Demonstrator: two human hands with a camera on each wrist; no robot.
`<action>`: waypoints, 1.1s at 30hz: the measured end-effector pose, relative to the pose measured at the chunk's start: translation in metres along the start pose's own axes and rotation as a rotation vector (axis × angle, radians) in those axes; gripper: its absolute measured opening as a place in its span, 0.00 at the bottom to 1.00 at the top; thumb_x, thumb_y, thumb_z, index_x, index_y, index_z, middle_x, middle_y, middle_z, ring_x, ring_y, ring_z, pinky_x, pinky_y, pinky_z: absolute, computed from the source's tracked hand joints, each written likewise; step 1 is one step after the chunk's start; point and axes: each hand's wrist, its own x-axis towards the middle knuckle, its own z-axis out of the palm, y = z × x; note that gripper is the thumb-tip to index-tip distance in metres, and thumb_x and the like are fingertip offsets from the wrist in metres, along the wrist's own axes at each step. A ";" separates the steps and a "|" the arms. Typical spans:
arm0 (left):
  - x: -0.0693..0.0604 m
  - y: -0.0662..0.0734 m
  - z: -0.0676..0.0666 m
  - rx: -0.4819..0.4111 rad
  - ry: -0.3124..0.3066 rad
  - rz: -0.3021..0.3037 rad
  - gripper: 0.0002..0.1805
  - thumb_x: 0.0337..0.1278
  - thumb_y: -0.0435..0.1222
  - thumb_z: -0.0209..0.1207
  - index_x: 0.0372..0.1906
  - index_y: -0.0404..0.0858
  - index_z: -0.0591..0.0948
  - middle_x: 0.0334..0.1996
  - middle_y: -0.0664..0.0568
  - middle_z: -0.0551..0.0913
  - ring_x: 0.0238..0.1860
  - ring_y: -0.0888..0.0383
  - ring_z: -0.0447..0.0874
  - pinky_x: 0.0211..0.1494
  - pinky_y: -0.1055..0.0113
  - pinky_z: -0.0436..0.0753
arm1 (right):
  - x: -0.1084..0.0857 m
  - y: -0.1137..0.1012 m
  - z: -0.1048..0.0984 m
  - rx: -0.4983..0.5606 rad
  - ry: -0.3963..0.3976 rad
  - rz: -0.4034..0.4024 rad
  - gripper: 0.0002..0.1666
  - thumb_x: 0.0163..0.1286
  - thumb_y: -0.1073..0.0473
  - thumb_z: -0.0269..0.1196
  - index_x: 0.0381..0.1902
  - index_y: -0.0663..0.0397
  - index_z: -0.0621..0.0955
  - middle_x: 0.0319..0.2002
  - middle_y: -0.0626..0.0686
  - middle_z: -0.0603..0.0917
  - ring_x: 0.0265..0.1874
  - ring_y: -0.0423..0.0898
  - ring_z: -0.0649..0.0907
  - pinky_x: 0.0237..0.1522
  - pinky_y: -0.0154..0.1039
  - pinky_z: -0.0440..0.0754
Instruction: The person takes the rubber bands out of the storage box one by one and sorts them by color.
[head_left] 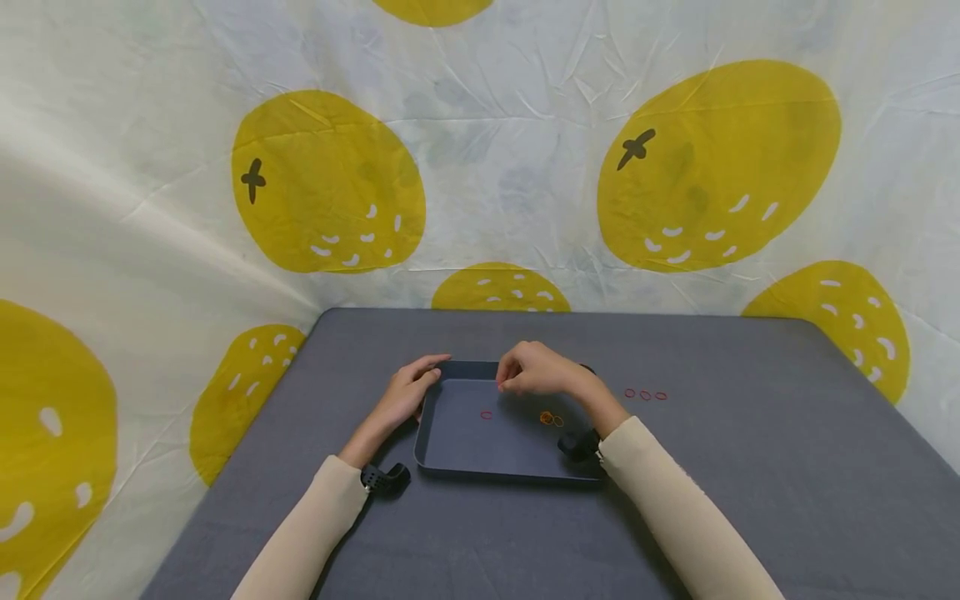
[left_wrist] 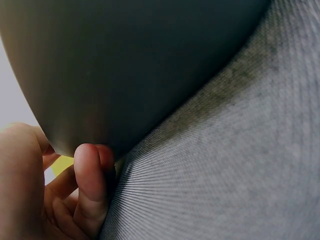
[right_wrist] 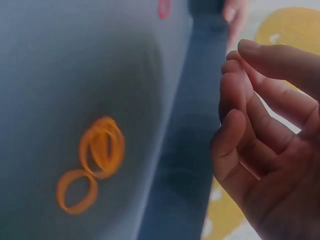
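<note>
A shallow dark grey-blue tray (head_left: 480,450) lies on the table. My left hand (head_left: 408,387) grips its far left corner, thumb near the rim and fingers on the outer wall; curled fingertips (left_wrist: 90,172) show against that wall in the left wrist view. Above the tray's far side hangs my right hand (head_left: 536,369), fingers bent and thumb close to the forefinger. Whether anything small sits between those fingertips cannot be made out. Inside the tray are a red rubber band (head_left: 486,415) and several orange rubber bands (right_wrist: 102,147) bunched together, with a single orange one (right_wrist: 76,192) touching them.
Three red rubber bands (head_left: 645,395) lie in a row on the grey tablecloth (head_left: 750,450), right of the tray. Behind the table hangs a pale cloth (head_left: 510,167) printed with yellow fruit. Both wrists wear black camera mounts (head_left: 386,481).
</note>
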 end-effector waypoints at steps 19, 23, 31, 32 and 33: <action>-0.001 0.001 0.001 -0.012 0.002 -0.001 0.21 0.82 0.45 0.49 0.72 0.53 0.76 0.20 0.49 0.71 0.08 0.55 0.70 0.17 0.54 0.82 | 0.021 0.006 0.034 -0.031 -0.097 0.072 0.02 0.63 0.63 0.73 0.32 0.51 0.89 0.27 0.44 0.89 0.25 0.39 0.83 0.30 0.33 0.79; -0.001 0.001 0.001 -0.021 -0.003 -0.006 0.22 0.82 0.45 0.49 0.73 0.53 0.76 0.20 0.49 0.71 0.09 0.56 0.71 0.17 0.55 0.82 | 0.021 0.007 0.035 -0.019 -0.104 0.073 0.03 0.65 0.61 0.73 0.31 0.49 0.88 0.27 0.44 0.88 0.25 0.38 0.82 0.29 0.33 0.78; 0.000 0.001 0.000 -0.022 0.000 -0.007 0.22 0.82 0.44 0.50 0.72 0.53 0.76 0.21 0.48 0.71 0.09 0.55 0.70 0.17 0.56 0.81 | 0.023 0.008 0.036 -0.003 -0.103 0.080 0.04 0.65 0.61 0.73 0.30 0.49 0.87 0.25 0.45 0.87 0.23 0.38 0.80 0.29 0.32 0.77; 0.000 0.001 0.001 -0.020 0.001 -0.007 0.21 0.82 0.44 0.50 0.72 0.53 0.76 0.21 0.48 0.71 0.09 0.55 0.70 0.17 0.56 0.81 | 0.023 0.008 0.036 0.000 -0.101 0.082 0.04 0.65 0.61 0.73 0.30 0.50 0.87 0.25 0.45 0.87 0.23 0.38 0.80 0.29 0.32 0.76; 0.000 0.001 0.001 -0.020 0.003 -0.007 0.21 0.82 0.45 0.50 0.72 0.53 0.77 0.21 0.48 0.71 0.09 0.55 0.70 0.17 0.56 0.81 | 0.022 0.008 0.036 0.001 -0.100 0.082 0.05 0.65 0.61 0.73 0.30 0.50 0.87 0.25 0.46 0.87 0.23 0.38 0.80 0.28 0.32 0.76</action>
